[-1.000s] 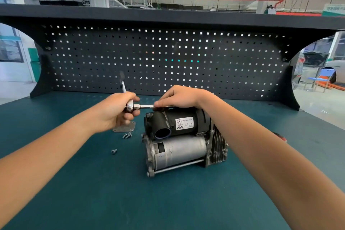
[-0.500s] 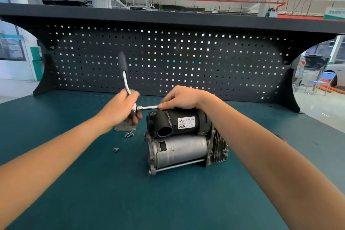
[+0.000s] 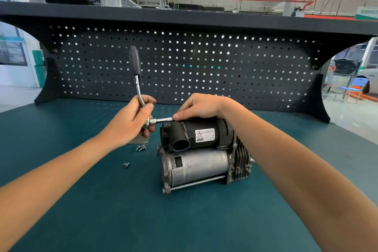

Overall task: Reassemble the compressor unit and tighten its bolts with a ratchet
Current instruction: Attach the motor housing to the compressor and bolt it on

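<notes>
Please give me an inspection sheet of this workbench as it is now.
Surface: teal bench mat, bearing the compressor unit.
Job's things: ratchet, handle pointing up; extension bar reaching the compressor unit's black top.
Clutter: loose bolts and a metal plate, left of the unit.
Hands: left hand grips the ratchet near its head; right hand pinches the extension bar.
Cables: nothing seen.
Surroundings: black pegboard behind; workshop hall beyond.
</notes>
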`<state>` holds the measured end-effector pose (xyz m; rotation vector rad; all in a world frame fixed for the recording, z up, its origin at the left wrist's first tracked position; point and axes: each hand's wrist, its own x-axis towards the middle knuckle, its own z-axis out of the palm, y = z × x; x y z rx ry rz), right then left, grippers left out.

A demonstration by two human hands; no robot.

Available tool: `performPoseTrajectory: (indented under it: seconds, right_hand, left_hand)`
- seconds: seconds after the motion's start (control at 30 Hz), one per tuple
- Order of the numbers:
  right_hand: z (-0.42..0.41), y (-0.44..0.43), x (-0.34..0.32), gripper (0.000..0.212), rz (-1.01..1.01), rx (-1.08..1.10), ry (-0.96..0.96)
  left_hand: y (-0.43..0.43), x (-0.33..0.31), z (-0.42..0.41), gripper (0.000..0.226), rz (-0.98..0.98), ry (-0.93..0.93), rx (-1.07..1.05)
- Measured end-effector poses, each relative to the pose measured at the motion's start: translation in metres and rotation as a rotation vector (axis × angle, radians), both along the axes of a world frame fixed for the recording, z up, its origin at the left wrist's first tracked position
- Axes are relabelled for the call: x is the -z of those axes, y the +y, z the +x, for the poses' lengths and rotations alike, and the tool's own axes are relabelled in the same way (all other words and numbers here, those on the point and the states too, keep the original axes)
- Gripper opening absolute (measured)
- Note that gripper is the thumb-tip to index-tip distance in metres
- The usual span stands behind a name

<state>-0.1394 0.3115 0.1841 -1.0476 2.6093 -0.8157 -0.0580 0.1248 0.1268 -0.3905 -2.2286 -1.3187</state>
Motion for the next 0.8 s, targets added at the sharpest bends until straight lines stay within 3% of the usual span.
performPoseTrajectory:
  seconds: [0.23, 0.3, 0.4, 0.47, 0.53, 0.6, 0.8]
  right_hand:
    - [0.001, -0.002, 0.001, 0.018, 0.014, 0.022, 0.005]
    - [0.002, -0.003, 0.001, 0.019, 0.012, 0.020, 0.007]
    - [0.002, -0.003, 0.005, 0.018, -0.056, 0.021, 0.022]
    - [0.002, -0.002, 0.007, 0.017, -0.103, 0.025, 0.031]
    - [0.003, -0.003, 0.008, 0.017, -0.115, 0.033, 0.054]
    - [0.003, -0.003, 0.009, 0.018, -0.096, 0.033, 0.070]
    - [0.004, -0.001, 0.008, 0.013, -0.119, 0.021, 0.035]
  left_hand:
    - [-0.015, 0.008, -0.004, 0.020, -0.358, 0.188, -0.082]
    - [-0.014, 0.010, -0.004, 0.022, -0.370, 0.197, -0.107]
    - [0.002, 0.007, -0.007, 0.012, -0.131, 0.086, -0.134]
    - [0.009, -0.001, -0.015, 0.011, 0.205, -0.202, -0.145]
    - [0.010, -0.010, -0.017, 0.020, 0.635, -0.621, -0.022]
    - [0.008, -0.011, -0.014, 0.023, 0.831, -0.817, 0.114]
    - [0.005, -0.009, -0.010, 0.011, 0.555, -0.545, 0.028]
